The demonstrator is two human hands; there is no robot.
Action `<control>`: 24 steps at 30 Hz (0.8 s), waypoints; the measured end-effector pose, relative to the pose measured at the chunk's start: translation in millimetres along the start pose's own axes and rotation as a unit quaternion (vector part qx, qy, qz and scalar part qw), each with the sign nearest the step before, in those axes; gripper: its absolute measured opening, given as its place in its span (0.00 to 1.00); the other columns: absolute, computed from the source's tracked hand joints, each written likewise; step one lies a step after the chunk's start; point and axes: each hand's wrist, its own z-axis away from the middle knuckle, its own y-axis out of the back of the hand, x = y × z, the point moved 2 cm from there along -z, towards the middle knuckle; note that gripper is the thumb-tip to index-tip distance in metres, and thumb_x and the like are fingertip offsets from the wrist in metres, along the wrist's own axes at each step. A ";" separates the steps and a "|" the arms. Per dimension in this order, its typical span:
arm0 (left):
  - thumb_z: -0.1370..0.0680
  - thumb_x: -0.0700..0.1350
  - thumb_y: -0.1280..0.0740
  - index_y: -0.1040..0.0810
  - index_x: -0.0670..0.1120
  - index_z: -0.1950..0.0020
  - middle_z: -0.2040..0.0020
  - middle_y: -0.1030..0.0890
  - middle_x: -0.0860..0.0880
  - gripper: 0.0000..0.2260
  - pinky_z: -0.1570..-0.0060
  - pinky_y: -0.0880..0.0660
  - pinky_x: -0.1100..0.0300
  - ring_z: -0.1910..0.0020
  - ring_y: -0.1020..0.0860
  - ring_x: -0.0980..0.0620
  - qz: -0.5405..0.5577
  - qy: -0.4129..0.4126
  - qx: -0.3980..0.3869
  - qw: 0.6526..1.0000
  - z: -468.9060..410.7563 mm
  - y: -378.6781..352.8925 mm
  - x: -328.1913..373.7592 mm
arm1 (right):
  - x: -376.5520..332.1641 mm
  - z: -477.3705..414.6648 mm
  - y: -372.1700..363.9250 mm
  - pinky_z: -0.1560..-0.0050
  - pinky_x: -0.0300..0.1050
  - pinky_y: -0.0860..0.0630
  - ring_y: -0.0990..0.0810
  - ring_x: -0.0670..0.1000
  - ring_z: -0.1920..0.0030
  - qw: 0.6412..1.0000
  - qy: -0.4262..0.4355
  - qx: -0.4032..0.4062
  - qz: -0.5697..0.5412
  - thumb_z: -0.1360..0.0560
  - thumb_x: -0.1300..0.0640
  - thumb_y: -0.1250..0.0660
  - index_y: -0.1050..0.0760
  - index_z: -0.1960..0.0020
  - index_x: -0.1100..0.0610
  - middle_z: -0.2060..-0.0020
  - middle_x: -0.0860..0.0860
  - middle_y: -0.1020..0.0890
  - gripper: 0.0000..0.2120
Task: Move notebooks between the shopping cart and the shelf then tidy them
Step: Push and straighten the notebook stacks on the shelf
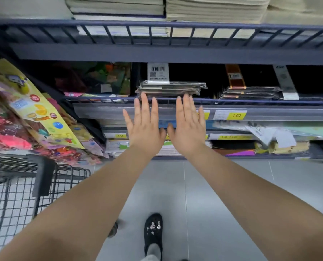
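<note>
Store aisle with grey tiled floor [222, 185] and dark metal shelving across the whole view. At far left stood the shopping cart [15, 185]; no notebook showed in the part of its wire basket that we could see. Above it hung bright party packs [34, 110], not part of the job.

Left hand [144, 129]: flat, palm down, fingers [145, 106] straight and slightly spread, holding nothing. Their tips reached the front rail of the middle shelf [251, 101], right at the lower edge of the wrapped notebook stack [171, 88]. We could not tell whether they touched it.

That stack lay on the middle shelf under a barcode tag [158, 72], its film edges uneven.

Right hand [190, 129]: same pose, just beside the left, fingers [187, 106] straight, nothing held, tips at the stack's right end.

Further right a second wrapped stack [251, 92] lay on the same shelf.

Our judgement: the transfer looked largely done, with notebooks on the shelf. What remained was tidying, namely squaring the middle stack behind the rail.
</note>
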 end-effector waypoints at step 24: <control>0.27 0.44 0.40 0.37 0.40 0.27 0.26 0.37 0.39 0.29 0.29 0.45 0.39 0.27 0.41 0.44 0.094 -0.089 0.180 0.975 6.5 20.8 -12.8 | 7.2 4.9 22.5 0.29 0.54 0.37 0.37 0.57 0.27 0.985 0.048 0.159 -0.052 0.25 0.54 0.40 0.38 0.27 0.64 0.28 0.60 0.34 0.29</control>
